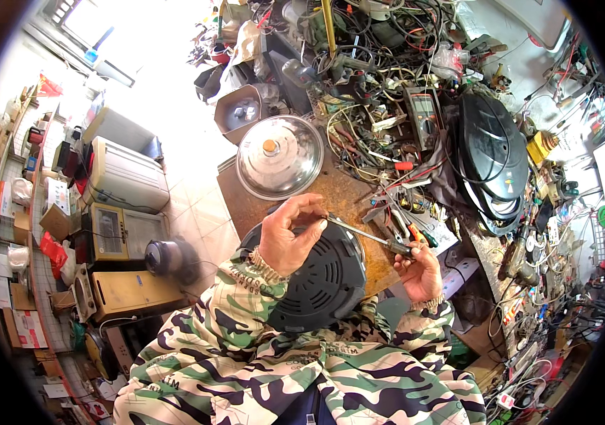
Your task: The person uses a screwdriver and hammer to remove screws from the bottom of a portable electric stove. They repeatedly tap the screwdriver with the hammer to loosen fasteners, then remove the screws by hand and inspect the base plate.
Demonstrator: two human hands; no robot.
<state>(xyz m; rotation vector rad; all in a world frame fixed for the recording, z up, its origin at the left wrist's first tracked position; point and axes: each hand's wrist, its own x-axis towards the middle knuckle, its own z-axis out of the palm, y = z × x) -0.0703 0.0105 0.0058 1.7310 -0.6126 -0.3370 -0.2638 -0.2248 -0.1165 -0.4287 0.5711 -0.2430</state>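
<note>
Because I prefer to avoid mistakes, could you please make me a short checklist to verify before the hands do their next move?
1. Right hand grips the screwdriver handle: ok.
2. Left hand is at the far end of the screwdriver shaft: ok.
3. A small part is pinched at that end: cannot tell, too small to see.
4. The black base has its slotted face toward the camera: ok.
5. The glass lid is off the base, lying beyond the left hand: ok.
6. Bench beyond the hands is tidy: not ok, loose wires and an orange-handled tool crowd it.
</note>
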